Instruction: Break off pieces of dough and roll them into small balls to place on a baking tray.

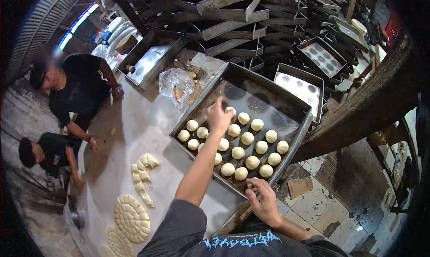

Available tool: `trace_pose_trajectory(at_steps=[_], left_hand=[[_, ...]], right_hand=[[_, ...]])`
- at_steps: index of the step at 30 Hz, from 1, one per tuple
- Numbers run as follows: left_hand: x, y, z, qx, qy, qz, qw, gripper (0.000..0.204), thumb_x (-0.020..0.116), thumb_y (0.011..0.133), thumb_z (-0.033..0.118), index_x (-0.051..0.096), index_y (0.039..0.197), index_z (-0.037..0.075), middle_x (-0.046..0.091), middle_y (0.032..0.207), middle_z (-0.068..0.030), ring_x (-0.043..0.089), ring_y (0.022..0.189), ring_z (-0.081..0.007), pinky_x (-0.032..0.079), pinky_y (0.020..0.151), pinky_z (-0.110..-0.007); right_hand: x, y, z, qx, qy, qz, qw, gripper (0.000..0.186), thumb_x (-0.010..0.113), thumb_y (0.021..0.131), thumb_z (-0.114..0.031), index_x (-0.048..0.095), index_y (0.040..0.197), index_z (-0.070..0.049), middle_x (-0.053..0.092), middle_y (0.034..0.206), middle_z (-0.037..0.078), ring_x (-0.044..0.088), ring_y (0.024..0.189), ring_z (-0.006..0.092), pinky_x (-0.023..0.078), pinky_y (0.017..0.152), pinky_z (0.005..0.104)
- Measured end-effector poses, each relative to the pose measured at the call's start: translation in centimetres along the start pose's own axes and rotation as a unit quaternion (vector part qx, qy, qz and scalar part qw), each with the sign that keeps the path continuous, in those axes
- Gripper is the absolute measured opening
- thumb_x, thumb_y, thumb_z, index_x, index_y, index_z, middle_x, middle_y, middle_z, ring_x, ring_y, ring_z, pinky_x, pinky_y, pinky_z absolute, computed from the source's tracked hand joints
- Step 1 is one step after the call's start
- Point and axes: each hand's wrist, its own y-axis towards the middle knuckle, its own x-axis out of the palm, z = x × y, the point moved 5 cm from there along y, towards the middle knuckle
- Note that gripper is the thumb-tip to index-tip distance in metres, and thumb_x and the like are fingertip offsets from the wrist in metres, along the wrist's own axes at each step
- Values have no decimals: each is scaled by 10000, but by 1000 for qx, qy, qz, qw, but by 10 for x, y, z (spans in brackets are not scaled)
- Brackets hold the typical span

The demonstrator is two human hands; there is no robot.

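Observation:
Pale round dough balls (247, 138) sit in loose rows inside a large dark metal tray (188, 125) in front of me. My left hand (218, 119) reaches over the tray with thumb and fingers apart, close beside a ball (230, 110) at the far end of a row. Whether they touch is hard to tell. At the tray's near corner my right hand (263, 201) is closed, fingers curled by the rim; what they hold is hidden. To the left on the table lie cut dough pieces (142, 176) and a round flat dough (132, 218) scored into segments.
Two people in dark clothes (83, 93) are along the table's (156, 136) left side. A clear plastic bag (177, 87) and another metal tray (150, 62) lie beyond. Stacked trays (233, 28) fill the back. A thick wooden beam (358, 118) slants on the right above a tiled floor (313, 203).

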Motion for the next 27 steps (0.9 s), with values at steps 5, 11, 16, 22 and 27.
trace_pose_trajectory(at_steps=[5,11,16,22,27], left_hand=[[-96,-145,-47,-16,-50,88,995,234,651,786,134,593,1003,68,617,990,-79,539,973,-298,384,875,-419],[-185,-421,-196,-229,187,81,952,350,605,815,216,548,1130,75,477,1152,-123,446,1072,-344,323,936,-509],[-249,-517,-199,-388,213,158,882,391,625,801,224,541,1147,63,461,1169,-152,437,1075,-366,343,928,-527],[-261,-509,-179,-348,247,217,878,357,669,755,194,565,1070,62,496,1107,-107,436,1067,-322,343,943,-488],[-266,-516,-184,-348,218,230,882,354,681,745,201,572,1064,93,519,1092,-89,444,1075,-291,351,934,-469]], right_hand=[[70,-40,34,-24,-51,-348,936,224,610,866,-238,634,936,-26,612,897,137,588,902,300,482,786,386],[234,-54,50,-308,-331,-345,823,479,615,834,-374,495,1265,-205,401,1322,170,343,1225,363,295,1002,510],[393,-36,48,-224,-303,-366,851,629,638,802,-400,423,1323,-121,393,1302,196,353,1211,367,296,1002,515],[515,-32,-10,-134,-373,-170,902,687,601,843,-389,299,1352,-40,393,1268,207,383,1159,428,389,937,499],[528,-30,0,-401,-469,-273,738,638,620,808,-225,319,1334,-27,495,1144,206,503,1004,420,469,791,465]])
